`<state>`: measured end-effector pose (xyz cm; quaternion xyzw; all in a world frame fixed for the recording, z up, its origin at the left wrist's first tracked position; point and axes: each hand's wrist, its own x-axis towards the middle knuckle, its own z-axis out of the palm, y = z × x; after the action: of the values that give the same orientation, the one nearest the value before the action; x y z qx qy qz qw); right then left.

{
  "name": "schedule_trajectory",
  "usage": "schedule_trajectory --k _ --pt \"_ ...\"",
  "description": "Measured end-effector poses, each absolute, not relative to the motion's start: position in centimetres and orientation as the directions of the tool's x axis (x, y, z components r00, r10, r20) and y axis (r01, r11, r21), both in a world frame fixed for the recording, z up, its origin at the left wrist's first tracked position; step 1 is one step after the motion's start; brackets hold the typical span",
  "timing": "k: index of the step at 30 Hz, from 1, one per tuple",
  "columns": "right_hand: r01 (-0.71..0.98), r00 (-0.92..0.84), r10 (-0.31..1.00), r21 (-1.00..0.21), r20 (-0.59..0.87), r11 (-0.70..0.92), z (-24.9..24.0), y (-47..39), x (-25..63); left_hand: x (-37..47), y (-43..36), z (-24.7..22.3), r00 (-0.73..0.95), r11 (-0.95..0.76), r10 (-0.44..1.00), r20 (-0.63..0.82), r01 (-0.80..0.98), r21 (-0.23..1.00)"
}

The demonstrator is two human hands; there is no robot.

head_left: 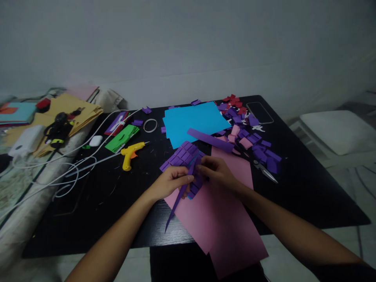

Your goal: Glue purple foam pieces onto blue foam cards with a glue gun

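Note:
A long purple paper strip (176,203) slants downward between my hands. My left hand (169,182) pinches it between thumb and fingers. At its upper end, the fingertips of my right hand (217,172) are closed on it too, partly out of sight. Beneath the hands lies a panel of purple folded paper pieces (183,154) in rows, with a little blue showing at its edge. Pink paper sheets (232,231) lie under that and hang over the table's front edge. Another purple strip (210,140) rests just beyond, across blue sheets (195,119).
Scissors (266,171) lie at right beside several loose purple pieces (260,150), with red pieces (235,102) behind. A yellow glue gun (131,154), green paper (122,138), a grey ring (150,125) and white cables (76,172) occupy the left. A phone-like dark slab (260,112) sits back right.

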<state>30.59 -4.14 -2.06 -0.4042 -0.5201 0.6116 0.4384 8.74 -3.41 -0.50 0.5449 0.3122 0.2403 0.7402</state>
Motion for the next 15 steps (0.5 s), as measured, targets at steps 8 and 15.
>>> schedule_trajectory --k 8,15 --pt "-0.164 -0.287 0.958 -0.984 -0.022 -0.072 -1.95 -4.07 30.87 8.84 -3.45 -0.47 0.647 0.303 0.730 -0.222 -0.014 0.953" --pt "-0.162 -0.238 0.970 -0.983 -0.045 -0.086 -2.19 -3.92 30.72 8.80 -3.61 -0.67 0.672 0.292 0.703 -0.235 0.030 0.956"
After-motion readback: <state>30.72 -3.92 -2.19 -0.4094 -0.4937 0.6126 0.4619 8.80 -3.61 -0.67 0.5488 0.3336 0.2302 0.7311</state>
